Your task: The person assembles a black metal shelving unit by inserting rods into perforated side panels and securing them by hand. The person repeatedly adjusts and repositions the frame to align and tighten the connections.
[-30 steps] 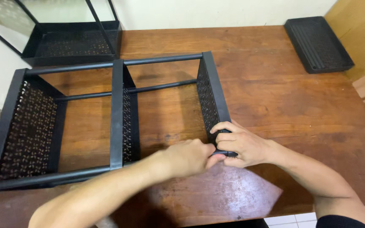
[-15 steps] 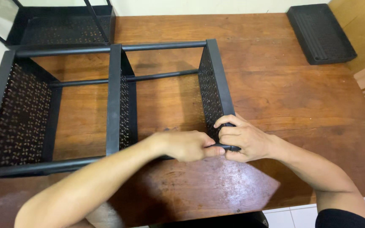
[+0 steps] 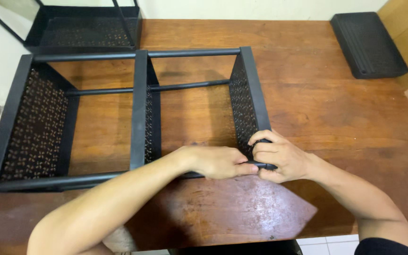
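While two hands grip one rack.

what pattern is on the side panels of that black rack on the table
Small flower-like cut-outs in rows across the black metal panels, clearest in the head view.

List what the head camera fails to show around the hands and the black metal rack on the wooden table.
1. Head view: the rack's near right corner is covered by the left hand and right hand; whatever the fingers pinch is hidden.
2. The second black frame is cut off by the top edge.
3. The dark object below the table is cut off by the bottom edge.
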